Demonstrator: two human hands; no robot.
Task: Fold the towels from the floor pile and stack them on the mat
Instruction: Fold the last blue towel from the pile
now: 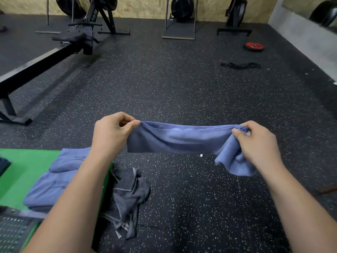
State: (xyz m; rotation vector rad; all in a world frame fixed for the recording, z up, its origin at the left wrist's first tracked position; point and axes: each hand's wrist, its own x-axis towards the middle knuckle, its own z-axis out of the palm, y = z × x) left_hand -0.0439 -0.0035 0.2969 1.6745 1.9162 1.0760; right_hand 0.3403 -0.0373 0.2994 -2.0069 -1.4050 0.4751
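On the green mat (23, 165), low on the left: a stack (54, 181) of folded blue towels, a small one lying on a bigger one. At the mat's far left edge, a dark thing, cut off, too little showing to tell what.

Up in the air over the speckled floor (182, 88): one more blue towel (175, 141), pulled out wide and doubled over. One top end pinched by the left hand (111, 133), thumb against finger. Other end pinched by the right hand (259, 143), with spare cloth bunched up and hanging down under the palm.

Just beside the mat's right edge, on the floor: a gray towel (127, 196) with thin stripes, all crumpled, partly hidden behind the left arm.

Farther back, well apart from the towel: a black rower (36, 66), a red plate (254, 46) lying flat, a black band (240, 65) lying loose, more black machines by the wall.

On the folded towels: pale letters, upside down, "NESS" easy to read, the rest hidden by the left arm.
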